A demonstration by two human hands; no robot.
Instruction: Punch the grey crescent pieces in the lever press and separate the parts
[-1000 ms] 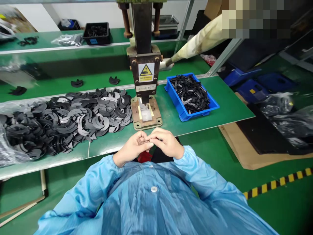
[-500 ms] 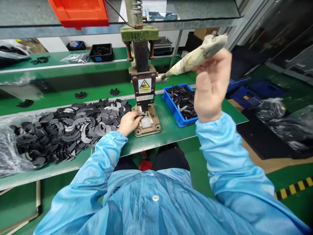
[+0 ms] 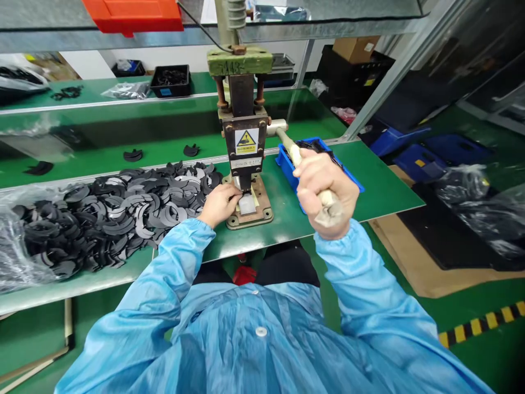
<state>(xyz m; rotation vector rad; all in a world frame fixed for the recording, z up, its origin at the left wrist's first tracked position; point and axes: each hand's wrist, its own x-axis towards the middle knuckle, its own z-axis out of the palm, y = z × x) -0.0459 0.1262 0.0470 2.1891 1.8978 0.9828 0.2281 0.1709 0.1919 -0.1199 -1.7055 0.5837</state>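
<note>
My right hand (image 3: 327,189) is wrapped round the lever (image 3: 292,150) of a hand press (image 3: 245,139), whose pale wrapped end sticks out below my fist. At the base of the press, my left hand (image 3: 222,203) is closed, its fingertips in a pinch right beside the lowered ram (image 3: 245,182). What those fingertips hold is hidden or too small to make out. A small whitish block (image 3: 247,204) sits on the base plate (image 3: 262,200) just in front of the ram.
A heap of dark curved pieces (image 3: 123,216) spreads over the bench left of the press. Behind my right hand is a blue bin (image 3: 289,168) of black parts. Several loose curved pieces (image 3: 133,155) lie further back. A red bin (image 3: 135,15) juts from the shelf above.
My right hand has swung the lever down and towards me, going from loose fingers to a full grip. The ram sits lower. My left hand stays at the press base.
</note>
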